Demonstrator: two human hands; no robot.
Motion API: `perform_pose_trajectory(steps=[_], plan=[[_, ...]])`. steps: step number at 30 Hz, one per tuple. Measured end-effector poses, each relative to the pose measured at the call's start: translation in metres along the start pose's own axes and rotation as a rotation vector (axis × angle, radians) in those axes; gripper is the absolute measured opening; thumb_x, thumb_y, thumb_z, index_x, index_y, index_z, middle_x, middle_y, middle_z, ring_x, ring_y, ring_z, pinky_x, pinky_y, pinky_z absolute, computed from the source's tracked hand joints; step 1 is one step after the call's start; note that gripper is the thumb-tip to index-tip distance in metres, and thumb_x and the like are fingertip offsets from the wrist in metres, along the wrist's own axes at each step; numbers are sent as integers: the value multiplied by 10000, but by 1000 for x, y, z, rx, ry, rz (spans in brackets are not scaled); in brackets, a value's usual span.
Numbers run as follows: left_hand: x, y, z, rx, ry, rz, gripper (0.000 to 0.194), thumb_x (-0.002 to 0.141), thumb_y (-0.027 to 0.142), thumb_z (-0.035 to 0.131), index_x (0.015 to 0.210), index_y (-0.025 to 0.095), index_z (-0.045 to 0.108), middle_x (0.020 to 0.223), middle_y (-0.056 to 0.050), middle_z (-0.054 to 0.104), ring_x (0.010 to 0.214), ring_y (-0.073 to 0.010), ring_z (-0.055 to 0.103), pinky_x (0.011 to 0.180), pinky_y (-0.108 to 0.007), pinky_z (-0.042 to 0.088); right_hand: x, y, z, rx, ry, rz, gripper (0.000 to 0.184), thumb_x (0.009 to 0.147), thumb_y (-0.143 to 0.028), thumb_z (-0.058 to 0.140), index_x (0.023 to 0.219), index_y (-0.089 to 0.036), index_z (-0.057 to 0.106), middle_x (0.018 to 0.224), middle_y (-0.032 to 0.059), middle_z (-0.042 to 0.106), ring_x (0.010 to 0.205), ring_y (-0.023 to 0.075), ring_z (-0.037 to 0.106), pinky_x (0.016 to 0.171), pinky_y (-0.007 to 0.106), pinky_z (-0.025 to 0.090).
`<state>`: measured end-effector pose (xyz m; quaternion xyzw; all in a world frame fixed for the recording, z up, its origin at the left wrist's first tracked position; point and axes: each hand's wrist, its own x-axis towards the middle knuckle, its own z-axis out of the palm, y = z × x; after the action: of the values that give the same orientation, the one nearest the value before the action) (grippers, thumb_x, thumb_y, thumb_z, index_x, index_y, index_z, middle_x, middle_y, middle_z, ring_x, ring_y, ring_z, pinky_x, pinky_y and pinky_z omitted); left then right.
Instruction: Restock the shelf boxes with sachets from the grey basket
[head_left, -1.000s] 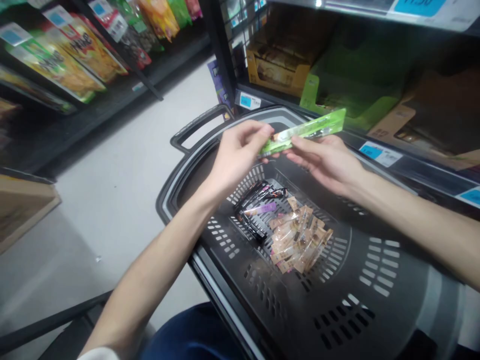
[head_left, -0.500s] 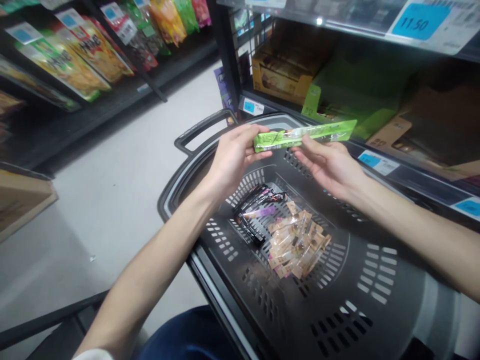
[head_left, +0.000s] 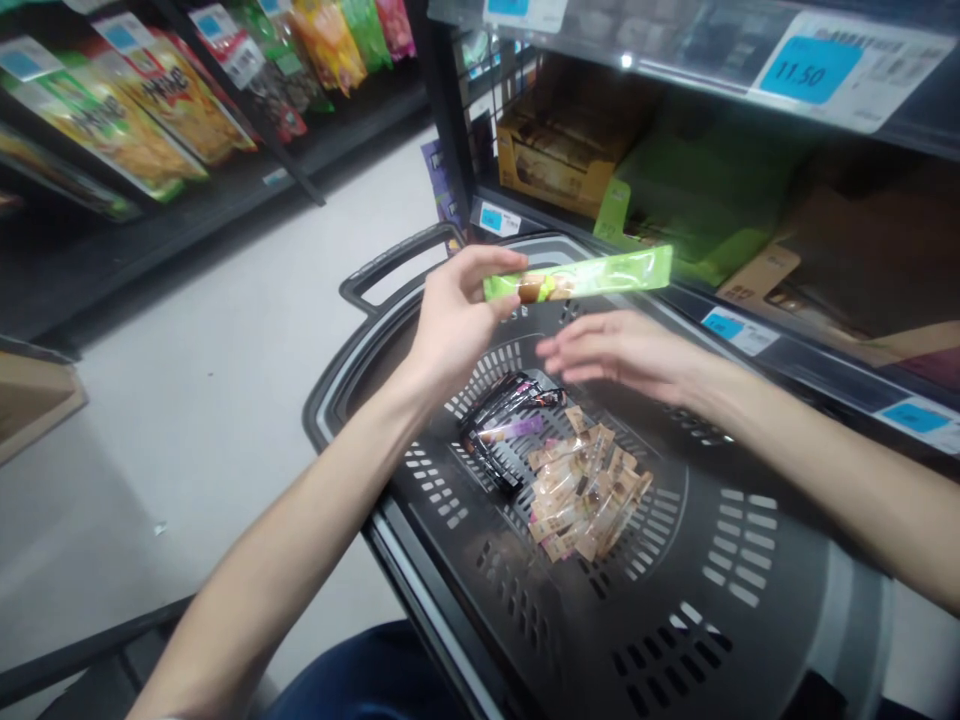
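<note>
The step in hand looks to be handling a single green packet [head_left: 592, 278] over the basket [head_left: 667, 590]; the left hand [head_left: 461, 310] pinches it by its left end between thumb and fingers, and its free end reaches out over the basket's shelf-side edge; the right hand [head_left: 615, 350] holds nothing, its fingers loosely extended just below the packet, inside that same edge and apart from it; in the middle of the basket's floor lies a loose pile of tan packets [head_left: 589, 490], with black packets [head_left: 491, 430] and one purple packet [head_left: 514, 430] beside it, toward the handle [head_left: 397, 262] end; as I judge it, the next move calls for a firm pinch by the left hand, since the wrapper is slim and probably slick, and for the right hand to keep clear of the free end unless it takes hold there; of writing, the upper shelf's tag [head_left: 810, 70] plainly reads 11.50 on blue; the lower tag [head_left: 742, 330] has a blue panel whose figures I cannot make out; lettering on the yellow bags [head_left: 191, 95] across the aisle is blurred; no word on the green packet is legible.
</note>
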<state>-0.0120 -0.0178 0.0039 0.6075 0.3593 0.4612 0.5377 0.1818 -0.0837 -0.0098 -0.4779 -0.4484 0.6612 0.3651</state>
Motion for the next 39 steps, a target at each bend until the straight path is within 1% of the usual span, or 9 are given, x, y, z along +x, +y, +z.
perform_pose_trajectory(steps=[3, 8, 13, 17, 20, 23, 25, 29, 39], plan=[[3, -3, 0, 136, 70, 155, 272, 694, 45, 702, 944, 153, 699, 1100, -57, 749, 1077, -182, 689, 1037, -356, 529, -12, -7, 11, -501, -250, -102, 178, 863, -304, 748, 917, -135, 734, 894, 86, 763, 691, 169, 697, 668, 328, 610], [0, 5, 6, 102, 42, 137, 213, 700, 139, 802, 902, 143, 733, 1043, -83, 773, 999, -217, 727, 978, -395, 579, -18, -18, 13, -1234, 291, -826, 228, 988, -200, 579, 1198, -153, 656, 1307, 147, 656, 1083, 239, 671, 850, 373, 580], [-5, 18, 9, -66, -13, 94, 259, 682, 203, 868, 889, 134, 728, 1069, -102, 781, 1023, -234, 744, 1073, -431, 565, -12, -30, -16, -1483, 417, -723, 322, 990, -237, 583, 1300, -151, 577, 1291, 138, 656, 900, 221, 695, 740, 362, 585], [-4, 23, 6, -96, -20, 178, 344, 759, 254, 811, 1067, 151, 696, 1221, -108, 739, 1127, -235, 718, 1081, -420, 571, -1, -46, -36, -1561, 368, -762, 333, 970, -161, 524, 1298, -133, 574, 1260, 136, 661, 1016, 238, 691, 816, 364, 586], [-2, 24, 1, 34, 50, 274, 371, 841, 295, 701, 1193, 199, 637, 1336, -91, 664, 1217, -240, 663, 968, -395, 623, 10, -60, -62, -1572, 522, -788, 363, 933, -120, 500, 1283, -157, 592, 1281, 135, 646, 1101, 238, 667, 910, 366, 569], [-2, 23, -3, 226, 108, 335, 334, 862, 310, 632, 1176, 197, 629, 1285, -95, 635, 1153, -230, 661, 860, -363, 638, 18, -72, -95, -1600, 809, -605, 395, 949, -159, 490, 1333, -122, 578, 1248, 178, 667, 1132, 293, 655, 982, 424, 540], [-2, 22, -3, 293, 116, 353, 308, 862, 306, 608, 1146, 189, 634, 1233, -90, 628, 1087, -212, 668, 828, -352, 633, 22, -76, -111, -1685, 923, -287, 429, 1000, -214, 450, 1402, -91, 538, 1281, 227, 652, 1177, 340, 639, 999, 471, 526], [-2, 20, -2, 361, 94, 366, 277, 867, 269, 579, 1129, 197, 633, 1192, -72, 633, 1051, -187, 668, 844, -344, 623, 36, -81, -124, -1793, 887, 292, 357, 971, -112, 455, 1259, -72, 663, 1223, 267, 669, 1159, 377, 656, 944, 475, 546], [-2, 23, -3, 442, 84, 400, 251, 849, 207, 564, 1087, 204, 644, 1137, -65, 634, 1017, -183, 656, 786, -319, 630, 69, -72, -118, -1791, 833, 353, 359, 993, -175, 493, 1317, -111, 634, 1311, 231, 630, 1233, 339, 620, 993, 420, 512]])
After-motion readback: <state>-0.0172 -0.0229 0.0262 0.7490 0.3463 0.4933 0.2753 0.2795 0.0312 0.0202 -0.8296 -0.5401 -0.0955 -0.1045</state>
